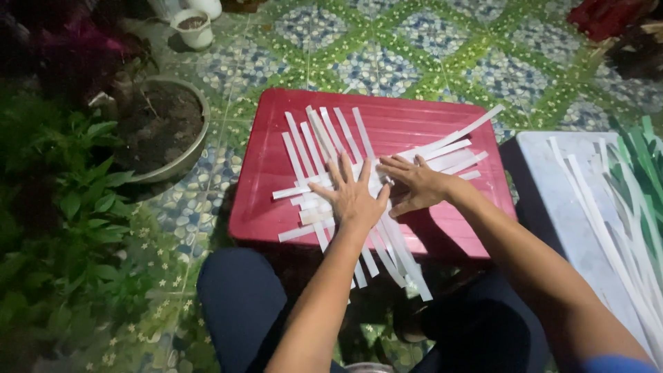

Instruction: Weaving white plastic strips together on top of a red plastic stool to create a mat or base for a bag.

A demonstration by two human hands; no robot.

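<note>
Fingers (343, 173) flat atop white strips (324, 135)

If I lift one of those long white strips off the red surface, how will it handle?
The long white strips look thin and flat, so probably light and floppy. Their ends overhang the red plastic surface toward the knees, so one might slide off easily. The left hand and right hand press them flat, hinting they shift readily.

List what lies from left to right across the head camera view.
Leafy green plants → soil-filled pot → red plastic stool → left hand → right hand → grey surface with loose white and green strips.
</note>
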